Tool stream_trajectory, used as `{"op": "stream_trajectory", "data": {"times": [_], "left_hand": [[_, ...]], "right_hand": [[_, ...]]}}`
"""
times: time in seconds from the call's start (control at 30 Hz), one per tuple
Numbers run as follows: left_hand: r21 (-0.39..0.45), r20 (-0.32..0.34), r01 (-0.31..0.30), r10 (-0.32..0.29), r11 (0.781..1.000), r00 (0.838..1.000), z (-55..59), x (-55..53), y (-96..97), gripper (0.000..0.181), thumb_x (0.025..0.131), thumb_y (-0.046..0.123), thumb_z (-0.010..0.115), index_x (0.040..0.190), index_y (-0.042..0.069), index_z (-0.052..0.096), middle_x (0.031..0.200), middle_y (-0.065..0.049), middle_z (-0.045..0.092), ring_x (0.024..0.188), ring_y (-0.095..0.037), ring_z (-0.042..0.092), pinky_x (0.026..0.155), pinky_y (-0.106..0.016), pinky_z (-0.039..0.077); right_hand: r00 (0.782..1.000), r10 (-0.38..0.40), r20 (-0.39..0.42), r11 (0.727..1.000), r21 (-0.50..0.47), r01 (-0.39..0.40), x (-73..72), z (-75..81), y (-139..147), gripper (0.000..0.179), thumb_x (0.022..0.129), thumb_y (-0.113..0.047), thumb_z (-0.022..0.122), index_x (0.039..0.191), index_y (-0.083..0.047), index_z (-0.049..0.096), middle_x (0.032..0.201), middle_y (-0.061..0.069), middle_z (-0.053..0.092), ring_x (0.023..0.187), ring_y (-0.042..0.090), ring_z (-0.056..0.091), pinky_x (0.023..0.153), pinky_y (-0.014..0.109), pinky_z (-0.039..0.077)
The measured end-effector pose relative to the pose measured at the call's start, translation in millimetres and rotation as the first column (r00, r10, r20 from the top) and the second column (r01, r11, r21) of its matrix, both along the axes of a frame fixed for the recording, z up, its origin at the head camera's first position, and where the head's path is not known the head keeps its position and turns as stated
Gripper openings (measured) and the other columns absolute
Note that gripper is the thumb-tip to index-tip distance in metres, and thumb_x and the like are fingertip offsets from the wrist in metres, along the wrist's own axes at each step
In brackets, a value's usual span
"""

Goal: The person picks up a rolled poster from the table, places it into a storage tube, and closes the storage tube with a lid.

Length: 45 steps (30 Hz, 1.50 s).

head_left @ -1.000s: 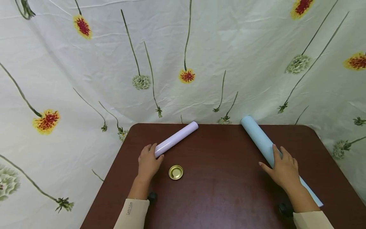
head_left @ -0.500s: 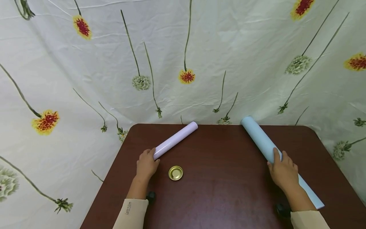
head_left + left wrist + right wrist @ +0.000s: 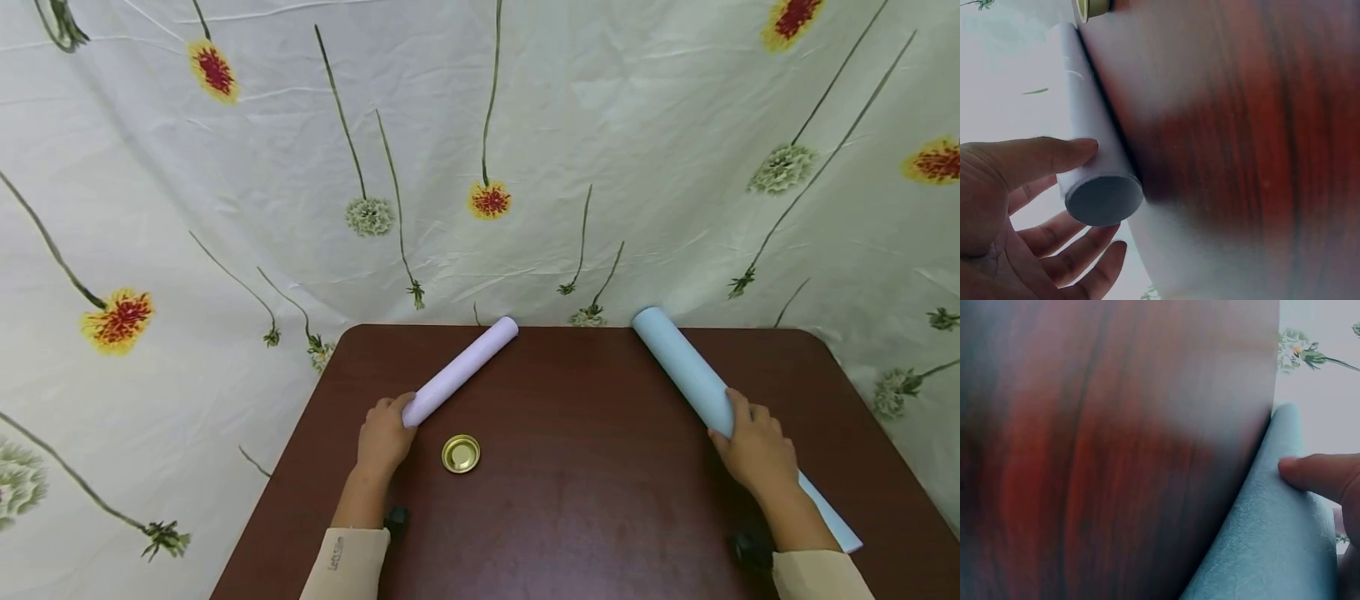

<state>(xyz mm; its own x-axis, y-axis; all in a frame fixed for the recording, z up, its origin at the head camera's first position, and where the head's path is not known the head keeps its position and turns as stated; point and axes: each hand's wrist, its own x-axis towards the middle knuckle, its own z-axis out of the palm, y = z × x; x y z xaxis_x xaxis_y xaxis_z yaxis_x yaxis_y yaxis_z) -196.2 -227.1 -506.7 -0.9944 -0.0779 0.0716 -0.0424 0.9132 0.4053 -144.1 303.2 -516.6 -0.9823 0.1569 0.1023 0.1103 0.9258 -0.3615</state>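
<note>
A slim lavender roll (image 3: 465, 367) lies slantwise on the left of the table, and my left hand (image 3: 384, 437) grips its near end. In the left wrist view the thumb presses the side of the roll (image 3: 1088, 106) beside its round end, with fingers curled around the far side. On the right lies a longer, thicker light blue roll (image 3: 682, 358), also slanted. My right hand (image 3: 757, 450) holds it around the middle, thumb on the near side. The right wrist view shows the blue roll's (image 3: 1266, 550) wrinkled surface; most of the fingers are hidden there.
A small gold-coloured round dish (image 3: 461, 454) sits just right of my left hand. The dark reddish-brown table (image 3: 585, 500) has rounded far corners. A flower-printed white cloth (image 3: 637, 125) hangs behind it, and the blue roll's far end reaches the table's back edge.
My left hand has drawn back slightly and closed on the end of the lavender roll. The right hand's fingers have curled around the blue roll, which has shifted slightly right and toward me.
</note>
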Motion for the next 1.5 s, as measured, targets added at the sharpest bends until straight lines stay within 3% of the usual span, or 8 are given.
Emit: {"op": "stream_trajectory", "data": {"times": [0.27, 0.47, 0.63, 0.83, 1.1, 1.2, 1.33, 1.5], "left_hand": [[0.020, 0.010, 0.006, -0.006, 1.000, 1.000, -3.9, 3.9, -2.2, 0.055, 0.086, 0.011, 0.075, 0.139, 0.011, 0.061, 0.129, -0.027, 0.062, 0.114, -0.048, 0.058, 0.092, -0.064, 0.047], [0.119, 0.046, 0.003, -0.008, 0.993, 0.999, -4.3, 4.8, -3.6, 0.056, 0.087, 0.013, 0.076, 0.140, 0.011, 0.060, 0.129, -0.027, 0.060, 0.115, -0.045, 0.058, 0.094, -0.062, 0.047], [0.234, 0.078, -0.001, -0.018, 0.972, 0.997, -3.0, 3.9, -4.0, 0.056, 0.088, 0.014, 0.074, 0.142, 0.011, 0.058, 0.131, -0.026, 0.056, 0.116, -0.042, 0.058, 0.097, -0.058, 0.047], [0.363, 0.082, -0.026, -0.004, 0.931, 0.997, 2.1, 4.9, -4.0, 0.054, 0.089, 0.014, 0.075, 0.140, 0.012, 0.059, 0.135, -0.024, 0.053, 0.115, -0.038, 0.055, 0.094, -0.055, 0.047], [0.539, 0.128, -0.115, 0.054, 0.834, 0.990, 6.1, 6.0, -4.9, 0.051, 0.092, 0.018, 0.072, 0.141, 0.013, 0.058, 0.137, -0.017, 0.048, 0.111, -0.030, 0.051, 0.085, -0.036, 0.046], [0.615, 0.145, -0.150, 0.077, 0.774, 0.987, 5.5, 6.9, -3.4, 0.050, 0.093, 0.017, 0.072, 0.140, 0.012, 0.057, 0.138, -0.018, 0.051, 0.115, -0.030, 0.052, 0.086, -0.034, 0.047], [0.715, 0.166, -0.199, 0.114, 0.671, 0.980, 3.9, 7.3, -2.4, 0.049, 0.093, 0.015, 0.072, 0.140, 0.012, 0.057, 0.139, -0.018, 0.056, 0.120, -0.029, 0.054, 0.089, -0.030, 0.048], [0.771, 0.166, -0.235, 0.168, 0.592, 0.972, 3.4, 6.5, -0.4, 0.045, 0.093, 0.017, 0.072, 0.136, 0.012, 0.060, 0.135, -0.016, 0.056, 0.118, -0.026, 0.054, 0.085, -0.022, 0.047]], "right_hand": [[0.997, -0.001, 0.080, 1.000, -0.023, 0.003, 2.4, 3.3, 3.9, 0.085, 0.089, -0.027, 0.072, 0.151, 0.008, 0.025, 0.129, 0.041, 0.038, 0.114, 0.060, 0.042, 0.077, 0.070, 0.042], [0.990, 0.013, 0.139, 0.999, -0.034, -0.008, 4.3, 8.0, 6.0, 0.084, 0.088, -0.029, 0.072, 0.145, 0.014, 0.026, 0.121, 0.043, 0.042, 0.100, 0.058, 0.052, 0.071, 0.067, 0.045], [0.982, 0.004, 0.188, 0.999, -0.042, 0.004, 3.1, 11.3, 4.3, 0.083, 0.085, -0.029, 0.074, 0.136, 0.015, 0.025, 0.107, 0.042, 0.048, 0.083, 0.051, 0.059, 0.065, 0.060, 0.048], [0.979, 0.009, 0.205, 1.000, -0.019, -0.005, 2.9, 11.7, 5.4, 0.088, 0.085, -0.033, 0.076, 0.139, 0.014, 0.024, 0.108, 0.041, 0.050, 0.084, 0.051, 0.060, 0.066, 0.060, 0.048], [0.985, 0.024, 0.171, 1.000, 0.015, -0.027, 5.4, 9.5, 6.7, 0.091, 0.088, -0.048, 0.072, 0.140, 0.014, 0.029, 0.113, 0.042, 0.052, 0.088, 0.052, 0.060, 0.066, 0.061, 0.048], [0.984, 0.018, 0.179, 1.000, 0.018, -0.022, 5.7, 8.8, 7.1, 0.090, 0.091, -0.056, 0.066, 0.139, 0.013, 0.031, 0.113, 0.040, 0.053, 0.088, 0.051, 0.061, 0.065, 0.060, 0.048], [0.981, 0.021, 0.193, 1.000, 0.015, -0.024, 6.1, 8.0, 8.6, 0.093, 0.093, -0.064, 0.058, 0.140, 0.011, 0.032, 0.113, 0.039, 0.053, 0.088, 0.051, 0.061, 0.063, 0.059, 0.048], [0.980, 0.035, 0.195, 0.999, 0.009, -0.038, 6.9, 8.1, 8.9, 0.092, 0.093, -0.063, 0.059, 0.142, 0.009, 0.031, 0.112, 0.038, 0.054, 0.087, 0.049, 0.062, 0.062, 0.057, 0.048]]}}
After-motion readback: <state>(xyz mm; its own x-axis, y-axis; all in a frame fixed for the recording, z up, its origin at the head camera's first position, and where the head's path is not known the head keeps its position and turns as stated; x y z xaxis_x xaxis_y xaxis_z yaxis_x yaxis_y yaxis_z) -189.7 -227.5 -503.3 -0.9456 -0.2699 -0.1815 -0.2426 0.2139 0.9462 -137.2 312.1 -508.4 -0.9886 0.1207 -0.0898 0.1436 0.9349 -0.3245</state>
